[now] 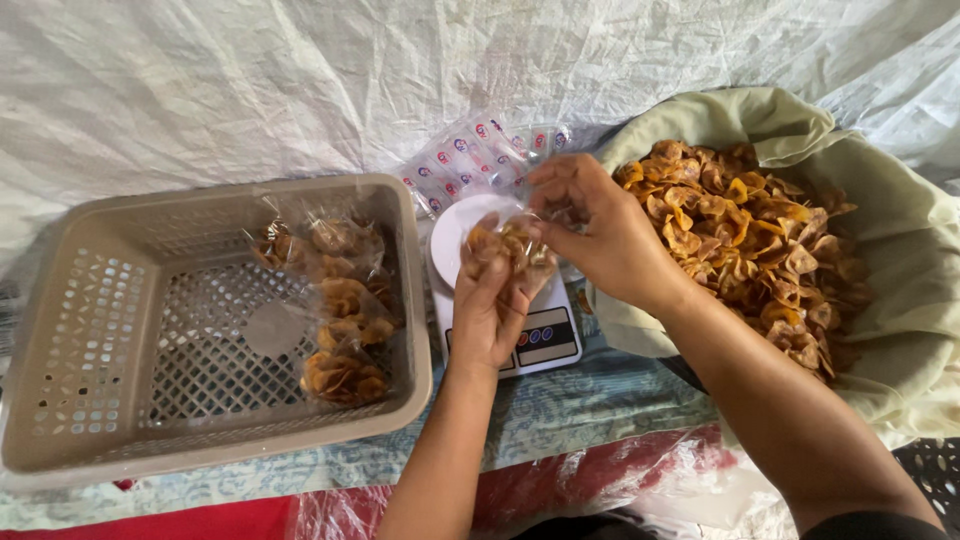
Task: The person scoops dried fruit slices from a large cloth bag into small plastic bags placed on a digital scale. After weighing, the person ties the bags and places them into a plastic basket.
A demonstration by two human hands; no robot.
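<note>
In the head view, both hands meet at the centre of the frame over a small white kitchen scale (505,300). The left hand (487,318) comes up from the bottom edge with its fingers curled around a small clear bag of chips (510,243), cupping it from below. The right hand (595,235) reaches in from the lower right and pinches the top of the same bag between thumb and fingertips. The bag hangs just above the scale's round white plate. At the left of the frame sits a beige plastic basket (120,330) with holed walls, holding several filled chip bags (335,310) piled along its right side. At the right, a large container lined with pale green cloth (900,260) is heaped with loose golden chips (750,240). A stack of empty printed bags (470,155) lies just behind the scale, on a white plastic sheet (250,80).
</note>
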